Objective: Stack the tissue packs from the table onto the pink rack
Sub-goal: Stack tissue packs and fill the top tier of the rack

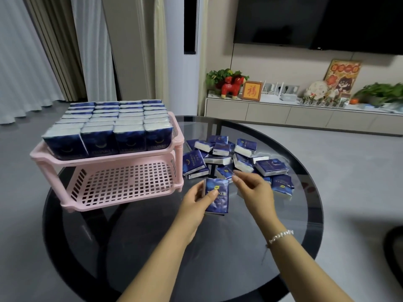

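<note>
A pink two-tier rack (122,188) stands on the left of a round dark glass table (218,247). Its top tier is packed with upright dark blue tissue packs (113,129); its bottom tier holds nothing. A loose heap of several blue tissue packs (239,158) lies on the table to the rack's right. My left hand (196,203) grips one blue pack (218,198), thumb across its front, just in front of the heap. My right hand (253,188) hovers beside that pack with fingers loosely curled, holding nothing.
Beyond the table a low cabinet (305,114) carries plants, a red figurine and framed pictures, under a wall television (316,20). Curtains (43,51) hang at the back left. A dark seat edge (394,253) shows at the right.
</note>
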`<state>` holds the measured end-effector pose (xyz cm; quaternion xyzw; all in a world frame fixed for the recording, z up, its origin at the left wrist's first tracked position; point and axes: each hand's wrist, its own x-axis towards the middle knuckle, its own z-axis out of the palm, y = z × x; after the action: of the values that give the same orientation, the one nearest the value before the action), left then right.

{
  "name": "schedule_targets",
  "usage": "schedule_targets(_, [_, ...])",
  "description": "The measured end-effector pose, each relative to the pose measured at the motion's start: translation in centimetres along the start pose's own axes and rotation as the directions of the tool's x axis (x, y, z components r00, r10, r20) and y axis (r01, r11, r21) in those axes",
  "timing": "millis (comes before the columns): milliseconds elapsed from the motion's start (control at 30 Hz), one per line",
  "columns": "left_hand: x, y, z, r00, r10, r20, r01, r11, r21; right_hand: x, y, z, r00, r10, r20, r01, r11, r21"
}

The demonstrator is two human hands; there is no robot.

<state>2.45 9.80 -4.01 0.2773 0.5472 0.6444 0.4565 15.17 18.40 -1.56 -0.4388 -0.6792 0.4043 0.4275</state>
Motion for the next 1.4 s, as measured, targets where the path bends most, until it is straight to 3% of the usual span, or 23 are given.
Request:
schedule_targets(67, [0.4,0.0,-0.2,0.999,0.014,-0.033,-0.015,0.999,-0.031,2.0,0.2,-0.6,0.991,-0.079,-0.112,0.051,0.971,-0.232])
schedule_targets(167, [0.8,-0.1,-0.5,0.998,0.024,-0.057,-0.027,0.998,-0.048,4.7,0.0,-0.7,0.979,-0.122,-0.161,-0.006,0.778,-0.629])
schedule_targets(300, [0.9,-0.2,-0.7,0.998,0.029,-0.062,-0.032,0.998,-0.045,6.6,-0.2,0.5,0.997,-0.061,-0.040,0.003,0.576,-0.817])
schedule_targets(367, [1.0,-0.3,-0.8,0.997,0.038,-0.067,-0.042,0.998,-0.046,6.8,0.1,1.1,0.999,-0.034,-0.033,-0.010,0.531,-0.847])
schedule_targets(700, [1.0,-0.2,-1.2,0.998,0.046,-0.053,-0.048,0.998,-0.036,5.9,-0.7,1.5,0.999,0.021,-0.028,-0.035,0.601,-0.799])
schedule_targets(867, [0.9,-0.1,-1.4,0.994,0.071,-0.082,-0.076,0.995,-0.059,3.8,-0.9,1.0,0.998,-0.034,0.053,0.062,0.646,-0.761])
schedule_targets(1033, [0.7,-0.1,-1.8,0.993,0.061,-0.105,-0.065,0.997,-0.037,1.5,-0.6,1.3,0.992,0.010,0.128,0.068,0.804,-0.590])
schedule_targets(1133, [0.6,0.2,-2.2,0.992,0.045,-0.118,-0.051,0.997,-0.050,1.2,-0.1,0.8,0.995,-0.005,0.103,0.039,0.942,-0.333])
schedule_targets(1233, [0.4,0.6,-3.0,0.996,-0.009,-0.093,0.003,0.998,-0.066,0.7,0.1,-0.2,0.994,0.011,0.111,0.002,0.993,-0.115])
schedule_targets(1333, [0.0,1.2,-3.6,0.997,-0.058,-0.040,0.056,0.997,-0.050,0.0,-0.6,-1.7,0.956,-0.012,0.295,-0.003,0.999,0.049])
schedule_targets(1400, [-0.1,1.4,-3.7,0.998,-0.064,-0.010,0.064,0.998,-0.013,-0.3,-1.1,-2.6,0.891,-0.056,0.450,0.043,0.998,0.038])
